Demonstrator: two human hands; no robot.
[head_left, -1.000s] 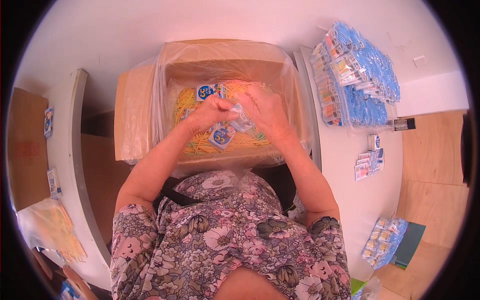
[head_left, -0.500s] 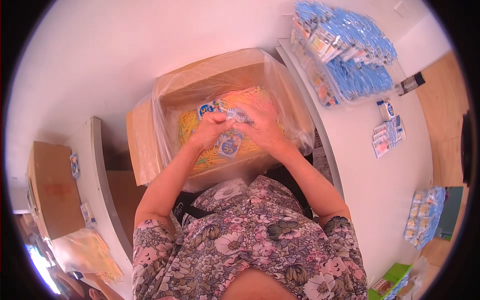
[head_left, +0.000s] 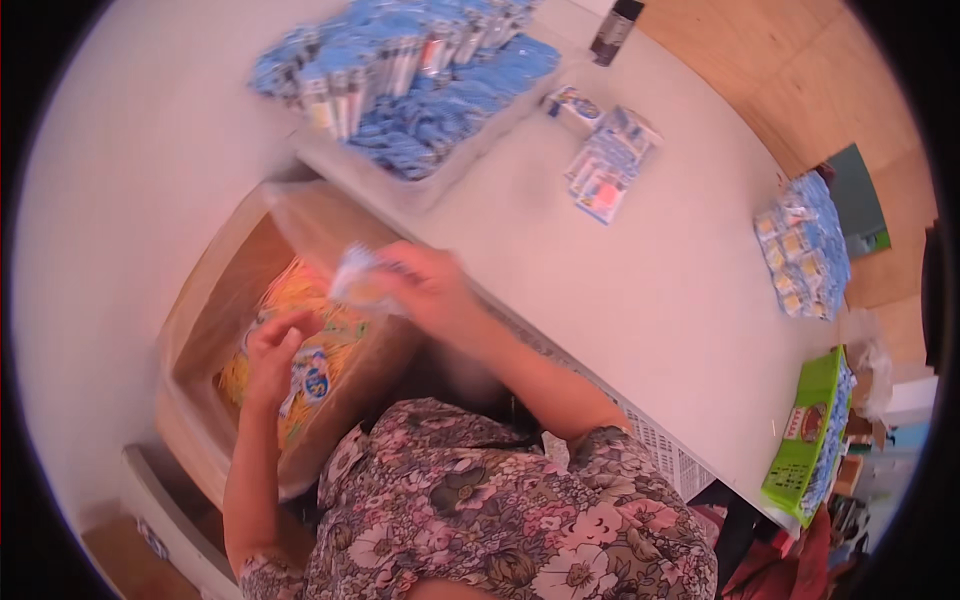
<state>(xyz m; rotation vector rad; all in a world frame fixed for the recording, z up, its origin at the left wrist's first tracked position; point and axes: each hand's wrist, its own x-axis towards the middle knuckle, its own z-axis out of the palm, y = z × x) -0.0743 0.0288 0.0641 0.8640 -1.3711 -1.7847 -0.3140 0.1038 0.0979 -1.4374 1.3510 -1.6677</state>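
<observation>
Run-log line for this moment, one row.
left hand: over box, nothing visible held | right hand: holds packet, blurred | box: thin coloured sticks | table: loose packets, green basket

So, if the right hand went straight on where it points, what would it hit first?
The right hand, leading with its packet, would probably meet the far inner wall of the cardboard box, though depth is unclear and it might pass above.

Right hand [head_left: 430,295] holding small packet [head_left: 356,280], left hand [head_left: 272,362] over colourful sticks [head_left: 296,287], cardboard box [head_left: 212,262]
</observation>
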